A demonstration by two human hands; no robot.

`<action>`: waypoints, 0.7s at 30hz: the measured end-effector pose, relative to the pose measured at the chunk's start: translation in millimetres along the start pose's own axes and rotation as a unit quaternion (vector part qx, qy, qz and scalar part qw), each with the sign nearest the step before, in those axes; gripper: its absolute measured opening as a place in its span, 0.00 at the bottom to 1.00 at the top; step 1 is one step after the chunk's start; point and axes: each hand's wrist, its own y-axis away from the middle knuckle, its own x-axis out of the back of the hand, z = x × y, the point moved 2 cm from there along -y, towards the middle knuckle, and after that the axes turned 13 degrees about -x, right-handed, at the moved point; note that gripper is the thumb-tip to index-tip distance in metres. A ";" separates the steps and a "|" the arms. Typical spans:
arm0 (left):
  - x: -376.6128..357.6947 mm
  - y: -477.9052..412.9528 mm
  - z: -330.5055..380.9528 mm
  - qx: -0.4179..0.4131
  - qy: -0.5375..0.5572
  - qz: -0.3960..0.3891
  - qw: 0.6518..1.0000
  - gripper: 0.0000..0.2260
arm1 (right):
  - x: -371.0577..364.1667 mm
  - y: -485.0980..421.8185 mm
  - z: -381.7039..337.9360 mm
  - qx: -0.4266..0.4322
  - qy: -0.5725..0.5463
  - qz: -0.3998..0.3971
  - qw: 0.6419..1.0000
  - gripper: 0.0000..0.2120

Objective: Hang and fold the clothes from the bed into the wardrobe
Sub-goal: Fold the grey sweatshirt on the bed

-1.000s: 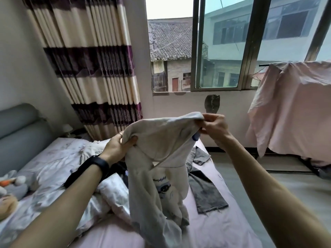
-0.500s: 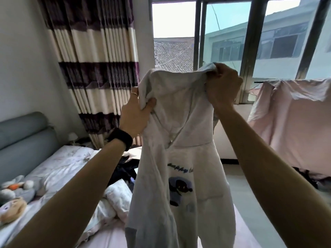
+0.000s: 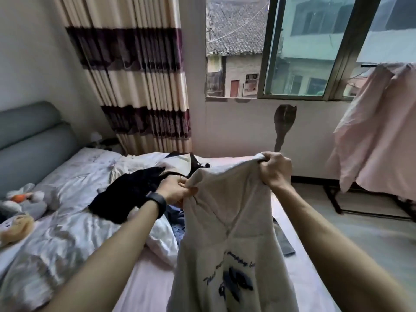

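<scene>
While both hands [image 3: 173, 191] [image 3: 275, 168] pinch its shoulders, white hoodie [image 3: 227, 233] hangs.

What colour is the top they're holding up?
Off-white top, with a dark blue print low on its front; the head view shows it.

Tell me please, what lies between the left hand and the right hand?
In the head view, the upper edge of the white printed garment spans from the left hand to the right hand; both grip it.
</scene>
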 end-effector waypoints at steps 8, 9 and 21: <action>-101.9 -115.8 -137.5 0.108 -0.044 0.144 0.983 0.12 | -155.0 -73.5 130.6 -0.055 -0.011 -0.214 0.975 0.26; -114.4 -123.1 -153.9 0.124 -0.054 0.127 0.983 0.14 | -171.0 -72.8 149.5 -0.060 -0.007 -0.240 0.969 0.28; -234.5 30.7 -370.8 0.338 -0.157 -0.114 0.921 0.32 | -265.1 146.8 419.1 -0.277 0.166 -0.397 0.859 0.26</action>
